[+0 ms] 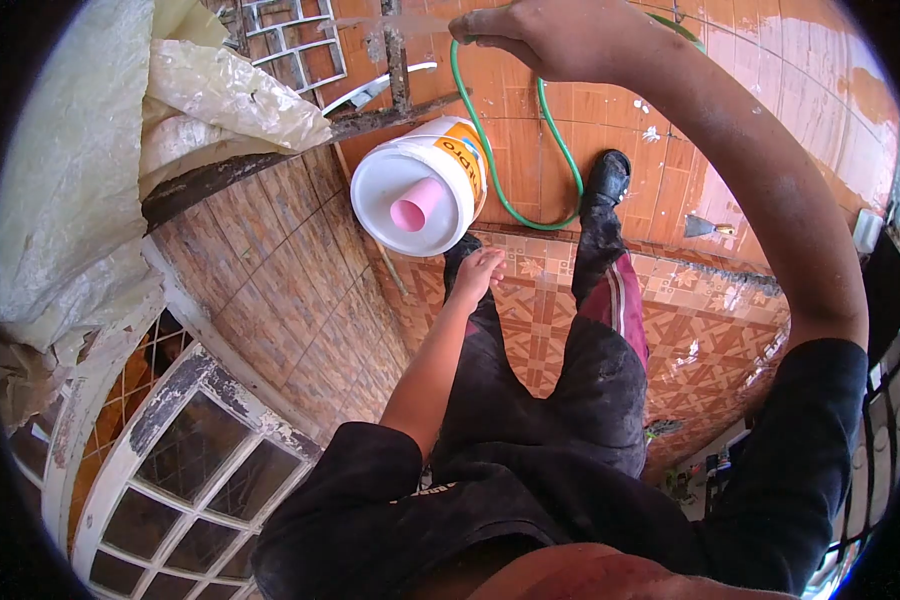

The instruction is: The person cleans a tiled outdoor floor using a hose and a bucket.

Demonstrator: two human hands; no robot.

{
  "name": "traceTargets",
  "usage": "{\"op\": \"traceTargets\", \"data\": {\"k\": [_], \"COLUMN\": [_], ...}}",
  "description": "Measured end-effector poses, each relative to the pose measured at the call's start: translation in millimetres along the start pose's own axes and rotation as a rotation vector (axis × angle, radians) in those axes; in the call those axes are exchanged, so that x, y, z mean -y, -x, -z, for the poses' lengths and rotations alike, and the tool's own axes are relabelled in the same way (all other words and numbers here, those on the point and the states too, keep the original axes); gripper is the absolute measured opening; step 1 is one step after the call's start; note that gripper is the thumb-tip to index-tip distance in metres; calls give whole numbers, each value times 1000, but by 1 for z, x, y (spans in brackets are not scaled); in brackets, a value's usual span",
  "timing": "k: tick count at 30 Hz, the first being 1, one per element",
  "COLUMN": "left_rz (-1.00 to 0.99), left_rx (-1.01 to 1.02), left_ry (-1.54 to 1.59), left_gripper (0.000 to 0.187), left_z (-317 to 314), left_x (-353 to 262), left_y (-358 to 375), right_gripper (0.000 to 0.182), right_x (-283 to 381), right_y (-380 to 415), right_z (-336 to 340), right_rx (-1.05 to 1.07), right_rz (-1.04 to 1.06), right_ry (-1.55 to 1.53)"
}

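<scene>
My right hand (535, 35) is stretched out at the top of the view, shut on the end of a green hose (560, 150). A thin jet of water leaves the hose end toward the left. The hose loops down across the orange tiled floor (530, 150) past my black boot (607, 178). My left hand (480, 272) hangs loose by my dark trouser leg, fingers apart, holding nothing. It is just below a white bucket (410, 165) with an orange label and a pink cup (417, 207) standing on its lid.
A rusty metal bar (270, 160) and a metal grille (295, 40) lie left of the bucket. Crumpled plastic sheeting (90, 150) fills the left. A white-framed glazed window (185, 480) is at the bottom left. A scraper (708, 228) lies on the tiles at right.
</scene>
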State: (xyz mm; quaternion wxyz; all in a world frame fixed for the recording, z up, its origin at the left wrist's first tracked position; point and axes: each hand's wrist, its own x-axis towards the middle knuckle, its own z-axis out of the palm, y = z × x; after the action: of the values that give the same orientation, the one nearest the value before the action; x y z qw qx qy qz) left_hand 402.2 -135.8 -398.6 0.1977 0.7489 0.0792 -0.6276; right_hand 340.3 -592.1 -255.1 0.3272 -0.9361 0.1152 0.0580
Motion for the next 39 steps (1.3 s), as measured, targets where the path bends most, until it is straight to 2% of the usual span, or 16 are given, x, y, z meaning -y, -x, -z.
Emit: {"op": "traceTargets", "data": {"k": [2, 5, 8, 14, 23, 26, 29, 35, 39], "left_rz": [-8, -6, 0, -9, -3, -12, -9, -15, -17], "left_rx": [9, 0, 4, -7, 11, 19, -1, 6, 4], "left_ry": [1, 7, 10, 4, -7, 6, 21, 23, 15], "left_gripper": [28, 28, 29, 30, 29, 29, 29, 27, 28], "left_z": [-1, -2, -2, -5, -8, -9, -9, -8, -10], "left_x": [0, 0, 2, 3, 3, 1, 1, 6, 5], "left_y": [0, 2, 2, 3, 2, 3, 2, -2, 2], "right_gripper": [33, 32, 31, 31, 31, 31, 31, 31, 33], "right_x": [4, 2, 7, -7, -16, -15, -16, -10, -8], "right_y": [10, 7, 23, 24, 35, 38, 41, 46, 44], "right_z": [9, -1, 12, -12, -19, -17, -17, -17, -20], "right_rx": [-48, -16, -42, -131, -118, -69, -145, -53, -72], "right_rz": [59, 2, 10, 58, 134, 74, 141, 91, 119], "right_ry": [-58, 27, -23, 35, 63, 51, -12, 65, 55]}}
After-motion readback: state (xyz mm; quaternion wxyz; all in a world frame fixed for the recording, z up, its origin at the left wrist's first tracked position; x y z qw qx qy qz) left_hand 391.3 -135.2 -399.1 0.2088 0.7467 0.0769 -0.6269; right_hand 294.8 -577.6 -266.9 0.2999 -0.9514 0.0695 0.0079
